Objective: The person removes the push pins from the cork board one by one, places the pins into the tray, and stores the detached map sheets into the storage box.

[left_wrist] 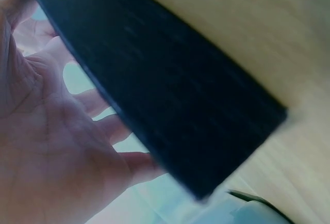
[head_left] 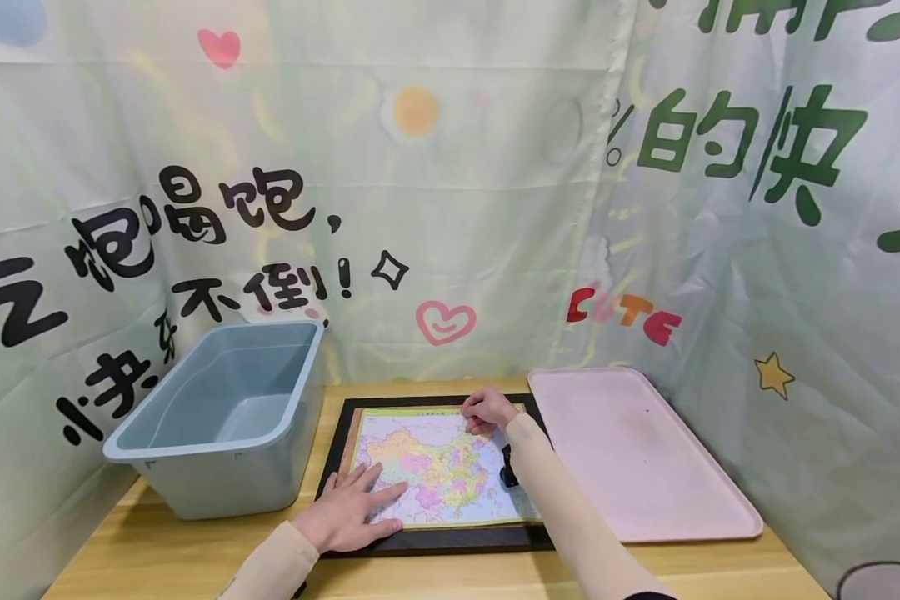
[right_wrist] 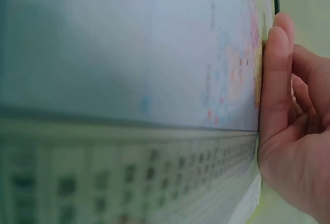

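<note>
Left hand (head_left: 351, 510) spread, map's (head_left: 457, 467) 8 o'clock | right hand (head_left: 489, 410) curled, 1 o'clock, cannot tell if gripping

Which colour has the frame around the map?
Black; the frame around the map shows best in the head view.

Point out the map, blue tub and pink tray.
Map (head_left: 442, 467), head view: middle of its printed face.
Blue tub (head_left: 221, 485), head view: outer wall, near side.
Pink tray (head_left: 656, 475), head view: bare flat surface.
</note>
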`<action>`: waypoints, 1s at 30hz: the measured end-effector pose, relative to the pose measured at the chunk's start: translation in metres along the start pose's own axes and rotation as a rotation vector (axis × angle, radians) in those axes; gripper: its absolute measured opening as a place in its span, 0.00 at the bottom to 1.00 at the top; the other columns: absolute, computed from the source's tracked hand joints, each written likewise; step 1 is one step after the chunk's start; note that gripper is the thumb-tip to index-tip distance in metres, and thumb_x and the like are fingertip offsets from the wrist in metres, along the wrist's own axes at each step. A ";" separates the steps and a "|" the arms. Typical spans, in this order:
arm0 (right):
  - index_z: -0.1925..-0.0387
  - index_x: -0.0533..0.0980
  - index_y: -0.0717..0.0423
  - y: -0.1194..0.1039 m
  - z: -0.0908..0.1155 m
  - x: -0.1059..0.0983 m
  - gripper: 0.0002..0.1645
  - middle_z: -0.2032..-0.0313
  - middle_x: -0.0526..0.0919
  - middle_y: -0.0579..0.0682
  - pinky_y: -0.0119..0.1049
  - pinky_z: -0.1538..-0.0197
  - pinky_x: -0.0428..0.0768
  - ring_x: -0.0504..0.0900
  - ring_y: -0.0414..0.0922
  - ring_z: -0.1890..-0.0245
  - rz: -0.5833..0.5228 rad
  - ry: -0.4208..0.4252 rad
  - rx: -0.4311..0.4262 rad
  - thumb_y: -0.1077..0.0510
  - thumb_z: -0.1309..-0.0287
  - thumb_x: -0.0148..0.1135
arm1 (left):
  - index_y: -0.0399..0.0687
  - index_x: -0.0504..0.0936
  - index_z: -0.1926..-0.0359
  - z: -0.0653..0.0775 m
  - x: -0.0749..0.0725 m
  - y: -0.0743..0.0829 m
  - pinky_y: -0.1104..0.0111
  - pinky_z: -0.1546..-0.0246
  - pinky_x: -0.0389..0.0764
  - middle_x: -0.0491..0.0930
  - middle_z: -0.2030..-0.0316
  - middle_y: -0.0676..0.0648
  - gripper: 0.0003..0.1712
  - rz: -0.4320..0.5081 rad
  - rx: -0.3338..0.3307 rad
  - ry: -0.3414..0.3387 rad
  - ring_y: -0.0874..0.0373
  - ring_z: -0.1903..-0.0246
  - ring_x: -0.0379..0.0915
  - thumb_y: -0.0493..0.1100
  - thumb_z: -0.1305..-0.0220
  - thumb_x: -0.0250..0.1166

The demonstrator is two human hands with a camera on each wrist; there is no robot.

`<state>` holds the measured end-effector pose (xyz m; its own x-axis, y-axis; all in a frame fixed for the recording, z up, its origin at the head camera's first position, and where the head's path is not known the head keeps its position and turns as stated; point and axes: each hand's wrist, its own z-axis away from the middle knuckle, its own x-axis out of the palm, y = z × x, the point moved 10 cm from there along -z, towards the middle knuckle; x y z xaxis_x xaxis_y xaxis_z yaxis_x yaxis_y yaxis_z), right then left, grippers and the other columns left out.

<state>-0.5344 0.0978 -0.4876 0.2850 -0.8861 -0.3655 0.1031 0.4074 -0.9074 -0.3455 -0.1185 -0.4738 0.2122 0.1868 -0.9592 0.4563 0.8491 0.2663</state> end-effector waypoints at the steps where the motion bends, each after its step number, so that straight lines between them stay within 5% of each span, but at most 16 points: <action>1: 0.56 0.80 0.65 0.001 -0.001 0.000 0.09 0.81 0.79 0.51 0.31 0.77 0.79 0.76 0.40 0.85 -0.003 -0.001 0.003 0.64 0.33 0.59 | 0.73 0.65 0.29 0.000 0.000 0.000 0.27 0.39 0.50 0.56 0.26 0.39 0.37 0.001 0.001 0.000 0.34 0.27 0.48 0.76 0.35 0.46; 10: 0.55 0.78 0.64 -0.011 -0.007 0.011 0.10 0.80 0.79 0.50 0.29 0.77 0.78 0.76 0.39 0.83 0.036 -0.068 -0.034 0.61 0.30 0.55 | 0.71 0.66 0.29 0.005 -0.007 -0.005 0.27 0.39 0.49 0.56 0.26 0.39 0.36 0.001 -0.030 0.027 0.35 0.27 0.48 0.74 0.34 0.48; 19: 0.56 0.77 0.64 0.009 -0.004 0.008 0.09 0.80 0.79 0.51 0.30 0.77 0.77 0.76 0.40 0.83 0.019 -0.087 0.000 0.62 0.30 0.55 | 0.72 0.66 0.29 0.003 0.004 0.001 0.27 0.38 0.48 0.56 0.26 0.39 0.36 0.026 -0.014 -0.009 0.35 0.26 0.47 0.75 0.34 0.47; 30: 0.57 0.77 0.63 0.006 -0.006 0.004 0.07 0.77 0.80 0.52 0.30 0.76 0.77 0.77 0.40 0.82 -0.024 -0.040 0.022 0.62 0.31 0.56 | 0.73 0.65 0.28 -0.001 0.002 -0.001 0.28 0.38 0.47 0.54 0.25 0.39 0.37 0.016 -0.019 0.000 0.35 0.26 0.45 0.75 0.35 0.46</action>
<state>-0.5386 0.0955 -0.4952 0.3197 -0.8865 -0.3346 0.1314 0.3912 -0.9109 -0.3465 -0.1188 -0.4764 0.2191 0.2001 -0.9549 0.4360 0.8555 0.2794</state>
